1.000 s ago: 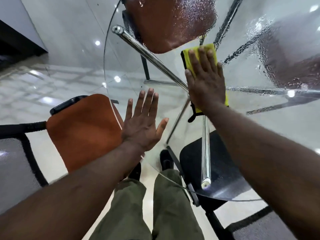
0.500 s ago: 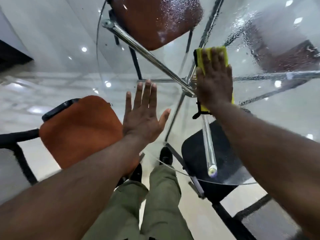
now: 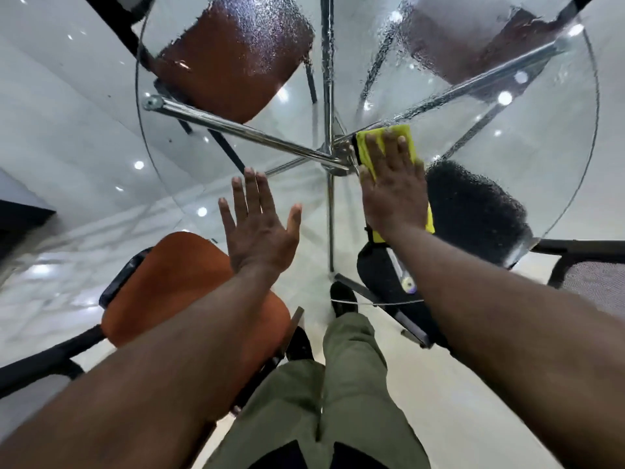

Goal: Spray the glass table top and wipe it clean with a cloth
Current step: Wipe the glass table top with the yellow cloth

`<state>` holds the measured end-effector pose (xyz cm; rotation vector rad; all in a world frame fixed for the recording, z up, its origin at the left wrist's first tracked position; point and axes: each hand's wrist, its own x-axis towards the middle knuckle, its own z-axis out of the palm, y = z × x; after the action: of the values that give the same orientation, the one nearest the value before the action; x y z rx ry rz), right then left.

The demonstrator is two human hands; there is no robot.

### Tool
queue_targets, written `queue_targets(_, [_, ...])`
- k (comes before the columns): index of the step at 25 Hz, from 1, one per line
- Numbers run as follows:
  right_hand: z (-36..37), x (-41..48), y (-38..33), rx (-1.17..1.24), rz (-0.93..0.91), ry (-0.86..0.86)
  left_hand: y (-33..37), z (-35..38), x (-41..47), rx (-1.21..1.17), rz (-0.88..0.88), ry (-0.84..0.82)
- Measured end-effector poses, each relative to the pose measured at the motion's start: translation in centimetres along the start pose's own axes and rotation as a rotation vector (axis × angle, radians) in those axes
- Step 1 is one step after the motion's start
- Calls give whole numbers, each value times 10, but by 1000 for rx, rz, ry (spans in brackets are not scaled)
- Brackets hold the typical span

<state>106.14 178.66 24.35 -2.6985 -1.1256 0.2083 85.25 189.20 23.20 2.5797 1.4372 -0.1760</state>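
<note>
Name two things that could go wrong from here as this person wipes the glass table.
1. The bare left hand lies flat, seemingly on the glass top, so it may leave prints on the clear near part.
2. Droplets cover the far half; the small yellow cloth under the right hand may soak and smear them.

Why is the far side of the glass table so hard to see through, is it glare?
Head view: mostly spray droplets on the far table top, smearing the brown chair beneath; glare is only small round light spots; the wide lens bends the rim; glass by the left hand looks clear.
</note>
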Motion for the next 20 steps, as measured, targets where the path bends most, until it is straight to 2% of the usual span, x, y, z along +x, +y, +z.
queue_targets(1, [5,-10,-11,36,160,24,0,-1,0,-7,-6,-11])
queue_targets(2, [9,-25,-20,27,182,21,0,-2,-1,-10,-10,-13])
queue_targets(3, [9,-41,-21,2,64,-2,1,-4,-1,-9,-7,-10])
queue_targets(5, [4,-57,4,-26,-357,-87,1,-5,-1,-18,-2,-3])
queue_targets(6, [-2,-50,20,-50,-489,-95,1,-4,0,-23,2,-1])
queue_targets(7, [-2,-39,31,-52,-478,-70,0,-1,0,-23,6,6])
queue_targets(8, [0,-29,37,-26,-325,-27,-1,2,0,-23,14,13])
queue_targets(10, [3,-29,23,63,127,53,-4,2,0,-29,27,9])
queue_targets(11, [7,-41,11,60,223,79,-4,1,-2,-32,42,14])
queue_targets(12, [11,-57,4,27,175,81,-2,-1,-2,-40,78,23])
queue_targets(13, [12,-74,5,2,7,54,1,-3,-3,-45,139,29])
queue_targets(15, [-1,-85,32,-10,-407,-17,7,-7,-3,-7,368,53])
queue_targets(16, [-8,-78,49,-27,-514,-37,8,-5,-4,13,497,62])
queue_targets(17, [-9,-67,63,-55,-514,-47,9,-2,-5,27,597,60])
queue_targets(18, [-8,-57,75,-61,-402,-35,10,1,-4,35,650,50])
queue_targets(20, [-2,-57,73,-6,17,83,11,6,1,34,667,21])
